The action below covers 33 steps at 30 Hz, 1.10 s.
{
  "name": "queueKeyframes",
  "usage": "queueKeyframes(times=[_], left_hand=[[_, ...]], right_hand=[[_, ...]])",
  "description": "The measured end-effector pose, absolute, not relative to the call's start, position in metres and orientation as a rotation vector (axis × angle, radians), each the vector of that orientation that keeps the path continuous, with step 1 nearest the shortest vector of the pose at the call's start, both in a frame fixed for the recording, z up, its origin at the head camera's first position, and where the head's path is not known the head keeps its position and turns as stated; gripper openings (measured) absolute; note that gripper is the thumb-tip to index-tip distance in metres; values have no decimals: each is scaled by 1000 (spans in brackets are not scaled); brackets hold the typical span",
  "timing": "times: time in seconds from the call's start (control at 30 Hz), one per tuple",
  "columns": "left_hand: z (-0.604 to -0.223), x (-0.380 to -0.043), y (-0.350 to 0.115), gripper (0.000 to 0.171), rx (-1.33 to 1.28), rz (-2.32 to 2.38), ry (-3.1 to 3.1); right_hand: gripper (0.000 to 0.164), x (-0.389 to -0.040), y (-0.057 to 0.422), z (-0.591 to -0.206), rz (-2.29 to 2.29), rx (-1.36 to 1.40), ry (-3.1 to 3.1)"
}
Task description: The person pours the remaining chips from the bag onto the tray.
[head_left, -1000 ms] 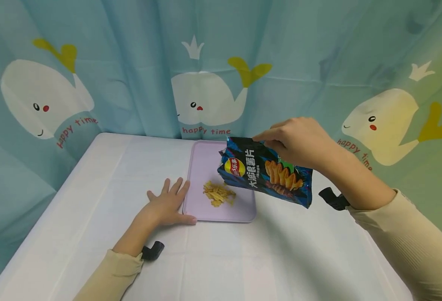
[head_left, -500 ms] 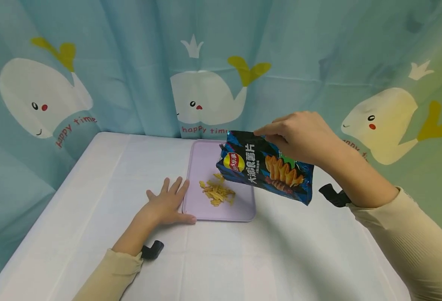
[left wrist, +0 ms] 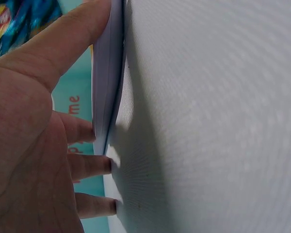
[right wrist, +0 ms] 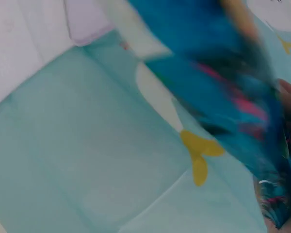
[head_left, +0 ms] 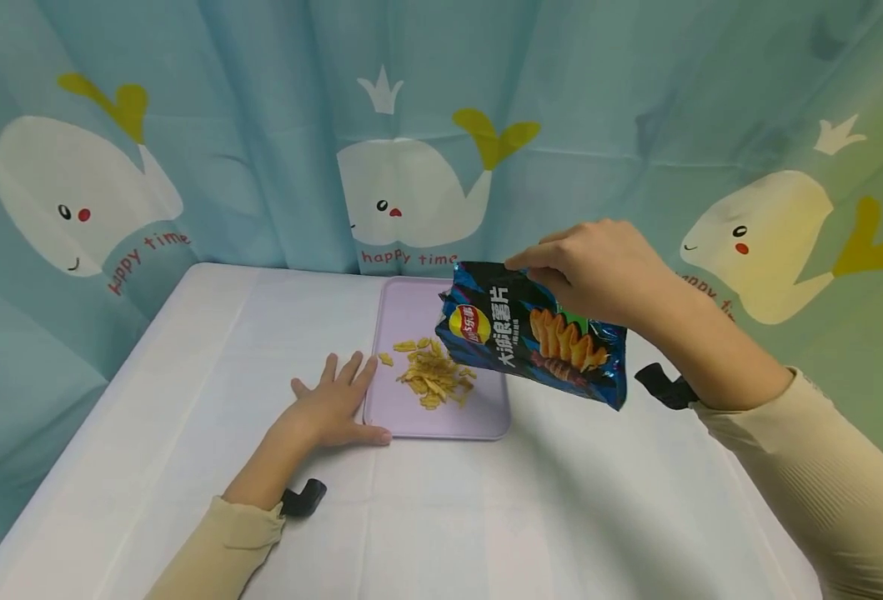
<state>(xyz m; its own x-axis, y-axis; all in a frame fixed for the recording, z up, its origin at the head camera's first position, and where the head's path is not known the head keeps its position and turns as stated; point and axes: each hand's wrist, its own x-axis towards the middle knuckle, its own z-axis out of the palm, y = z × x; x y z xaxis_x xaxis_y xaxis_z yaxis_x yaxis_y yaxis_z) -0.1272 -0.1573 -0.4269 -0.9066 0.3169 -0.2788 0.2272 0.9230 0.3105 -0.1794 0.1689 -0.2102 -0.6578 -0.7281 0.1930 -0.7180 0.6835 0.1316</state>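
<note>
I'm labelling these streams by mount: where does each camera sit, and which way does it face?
Head: worn on the head, facing forward and down at the lilac tray, chip pieces and Lay's chip bag; left hand, right hand and beige sleeves show.
Left wrist: worn there, looking past the left hand at the tray's edge and white tablecloth; only that hand shows.
Right wrist: worn there, looking past the blurred bag to the whale-print curtain; part of the right hand shows.
Head and right wrist share the bag, tray and curtain.

Chip bag [head_left: 519, 333]: "Lay's 乐事", "大波浪薯片" on front. Curtain [head_left: 599, 92]: "happy time", red, repeated.
</note>
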Motion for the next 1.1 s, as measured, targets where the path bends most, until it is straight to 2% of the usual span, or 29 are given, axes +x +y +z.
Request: queueKeyframes(times=[1.1], left_hand=[[-428, -129, -159, 123, 383, 360, 2752]], right_hand=[[28, -177, 160, -202, -94, 1207, -2642]])
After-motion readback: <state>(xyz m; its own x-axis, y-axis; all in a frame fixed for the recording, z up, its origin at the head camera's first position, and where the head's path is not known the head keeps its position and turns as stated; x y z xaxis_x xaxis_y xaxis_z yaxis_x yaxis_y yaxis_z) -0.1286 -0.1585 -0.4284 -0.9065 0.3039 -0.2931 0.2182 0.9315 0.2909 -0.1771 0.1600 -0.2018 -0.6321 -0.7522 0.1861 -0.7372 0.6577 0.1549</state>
